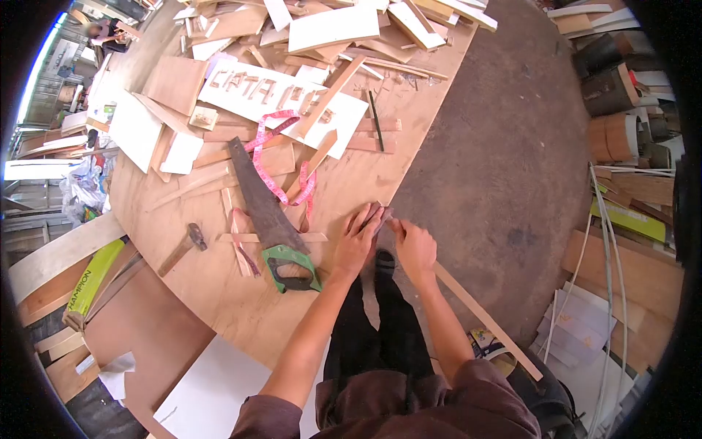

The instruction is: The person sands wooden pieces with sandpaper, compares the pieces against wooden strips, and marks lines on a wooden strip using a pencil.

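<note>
My left hand [357, 240] is at the table's edge, its fingers closed over a small grey-brown piece [378, 213] whose kind I cannot make out. Right beside it, my right hand [414, 249] is curled round a long thin wooden strip [488, 320]. The strip slants down to the right past my forearm, beyond the table; its upper end is hidden at my fingers. To the left of my hands lies a handsaw [265, 192] with a green handle [289, 269]. A pink measuring tape [269, 172] winds loosely beside its blade.
A hammer [184, 247] lies at the table's left. Wooden letters rest on a white board [241, 91], near a dark thin rod [376, 121]. Offcuts [333, 29] pile up at the far end. Boards [621, 278] and buckets [613, 137] line the right side. Another person [110, 33] is far left.
</note>
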{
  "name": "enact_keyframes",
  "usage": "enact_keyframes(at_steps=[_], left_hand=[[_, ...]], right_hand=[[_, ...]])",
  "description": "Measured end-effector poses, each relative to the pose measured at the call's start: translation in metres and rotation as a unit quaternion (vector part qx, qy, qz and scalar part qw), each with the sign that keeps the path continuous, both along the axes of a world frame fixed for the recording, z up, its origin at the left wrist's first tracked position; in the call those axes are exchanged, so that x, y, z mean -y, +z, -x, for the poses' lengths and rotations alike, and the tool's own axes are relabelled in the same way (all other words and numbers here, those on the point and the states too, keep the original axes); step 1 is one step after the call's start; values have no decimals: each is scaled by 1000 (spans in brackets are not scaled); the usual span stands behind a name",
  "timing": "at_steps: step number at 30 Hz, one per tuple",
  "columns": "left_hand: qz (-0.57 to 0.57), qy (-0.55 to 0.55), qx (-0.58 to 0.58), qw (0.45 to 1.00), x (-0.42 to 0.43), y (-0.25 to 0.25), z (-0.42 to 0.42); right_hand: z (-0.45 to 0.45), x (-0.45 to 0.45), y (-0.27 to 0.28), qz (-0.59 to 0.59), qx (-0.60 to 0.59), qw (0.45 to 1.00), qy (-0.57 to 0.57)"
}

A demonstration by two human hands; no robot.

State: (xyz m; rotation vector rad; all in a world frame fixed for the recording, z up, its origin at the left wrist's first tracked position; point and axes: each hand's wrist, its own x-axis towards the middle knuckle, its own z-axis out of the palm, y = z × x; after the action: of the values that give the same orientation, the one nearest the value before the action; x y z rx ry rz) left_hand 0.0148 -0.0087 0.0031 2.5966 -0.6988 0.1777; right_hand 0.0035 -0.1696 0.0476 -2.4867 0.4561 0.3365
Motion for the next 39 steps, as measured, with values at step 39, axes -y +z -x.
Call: enact_keyframes(at_steps=[39], left_hand=[[-23, 8, -5, 1000, 0, -13, 6]], right_hand=[[12, -8, 9, -13, 12, 999, 31]])
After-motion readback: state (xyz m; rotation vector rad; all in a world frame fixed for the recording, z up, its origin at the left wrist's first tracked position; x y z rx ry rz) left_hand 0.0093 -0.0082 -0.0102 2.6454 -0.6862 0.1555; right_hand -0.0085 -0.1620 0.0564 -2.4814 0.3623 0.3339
